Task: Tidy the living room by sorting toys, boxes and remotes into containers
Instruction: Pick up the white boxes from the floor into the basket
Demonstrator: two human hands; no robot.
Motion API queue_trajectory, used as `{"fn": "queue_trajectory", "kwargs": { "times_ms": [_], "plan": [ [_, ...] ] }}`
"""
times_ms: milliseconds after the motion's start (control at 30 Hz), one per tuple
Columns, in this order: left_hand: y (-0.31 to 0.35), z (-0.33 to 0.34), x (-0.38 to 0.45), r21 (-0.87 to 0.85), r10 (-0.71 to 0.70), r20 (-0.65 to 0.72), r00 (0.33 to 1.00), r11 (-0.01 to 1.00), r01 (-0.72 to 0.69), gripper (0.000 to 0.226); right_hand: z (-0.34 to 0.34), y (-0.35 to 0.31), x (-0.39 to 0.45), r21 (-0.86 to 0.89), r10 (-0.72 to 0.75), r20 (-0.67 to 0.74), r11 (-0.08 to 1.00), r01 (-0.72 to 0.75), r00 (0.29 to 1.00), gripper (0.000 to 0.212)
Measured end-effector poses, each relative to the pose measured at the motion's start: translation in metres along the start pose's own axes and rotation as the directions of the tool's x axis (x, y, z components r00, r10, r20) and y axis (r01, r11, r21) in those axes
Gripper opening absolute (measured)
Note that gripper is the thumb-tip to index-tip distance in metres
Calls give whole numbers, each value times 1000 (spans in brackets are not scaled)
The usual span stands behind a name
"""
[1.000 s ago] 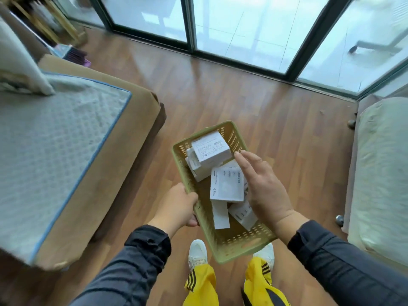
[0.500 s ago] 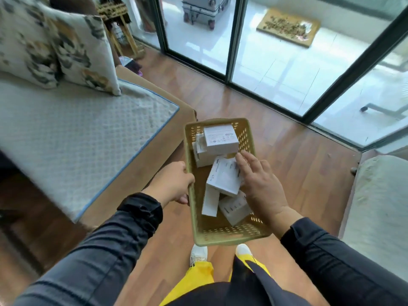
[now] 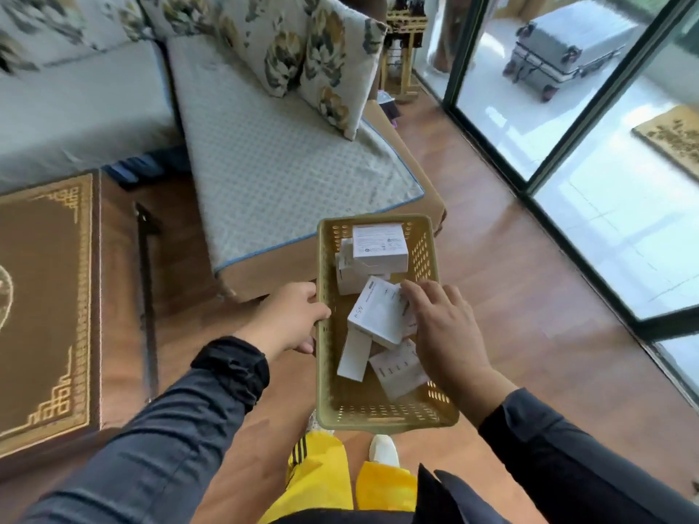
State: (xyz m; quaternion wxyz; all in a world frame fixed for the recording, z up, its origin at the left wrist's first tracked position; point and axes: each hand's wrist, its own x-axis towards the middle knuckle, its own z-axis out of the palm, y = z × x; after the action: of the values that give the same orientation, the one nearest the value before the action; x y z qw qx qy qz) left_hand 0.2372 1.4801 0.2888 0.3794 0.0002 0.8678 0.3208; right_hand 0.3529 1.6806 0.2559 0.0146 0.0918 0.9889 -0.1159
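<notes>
**Basket held over the floor, boxes inside**

Left hand point(image 3: 293, 321) holds the basket point(image 3: 382, 414) by its left long wall: fingers curled over the rim, thumb under. That grip is closed on the wall and is carrying the basket clear of the wood floor point(image 3: 529, 334).

Right hand point(image 3: 448, 334) is inside the basket from the right side, palm down, fingers near straight and spread a little. Fingertips point(image 3: 410, 291) lie on the top face of a tilted white box point(image 3: 378, 313). Grip there is loose, resting on the box, not wrapped round it. Can't tell whether the thumb is on anything; it is hidden under the palm.

Boxes, relative to the right hand:
- tilted box directly under the fingertips, leaning over the others
- far box point(image 3: 380, 245) ahead of the fingertips at the far end of the basket, label side up, stacked on another white box point(image 3: 350, 276)
- narrow box point(image 3: 353, 357) left of the palm, lying along the basket floor
- near box point(image 3: 397, 366) just under the wrist, partly covered by the hand

All are white cartons; print too small to read.

Around: sofa point(image 3: 287, 172) just beyond the left hand, with floral cushions point(image 3: 325, 58) at its back. Brown table point(image 3: 49, 296) with gold edging well left of the left hand. Glass doors point(image 3: 567, 145) to the right of the right hand, suitcase point(image 3: 559, 47) outside behind them. Yellow trousers point(image 3: 321, 482) and a white shoe point(image 3: 384, 450) below the basket.
</notes>
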Motion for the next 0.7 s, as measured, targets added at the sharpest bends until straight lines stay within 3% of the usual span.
{"fn": "queue_trajectory", "kwargs": {
  "times_ms": [267, 533, 700],
  "plan": [
    [-72, 6, -65, -201, -163, -192, 968, 972, 124, 20, 3, -39, -12, 48, -273, 31, 961, 271, 962, 59],
    [-153, -3, -146, -357, -320, -331, 888, 913, 196, 26, 15, -115, -42, 125, -500, 95, 864, 488, 861, 64],
    [-209, -12, -190, -396, -384, -375, 844, 889, 228, 23, 19, -177, -65, 65, -614, 34, 789, 611, 789, 69]
  ]
}}
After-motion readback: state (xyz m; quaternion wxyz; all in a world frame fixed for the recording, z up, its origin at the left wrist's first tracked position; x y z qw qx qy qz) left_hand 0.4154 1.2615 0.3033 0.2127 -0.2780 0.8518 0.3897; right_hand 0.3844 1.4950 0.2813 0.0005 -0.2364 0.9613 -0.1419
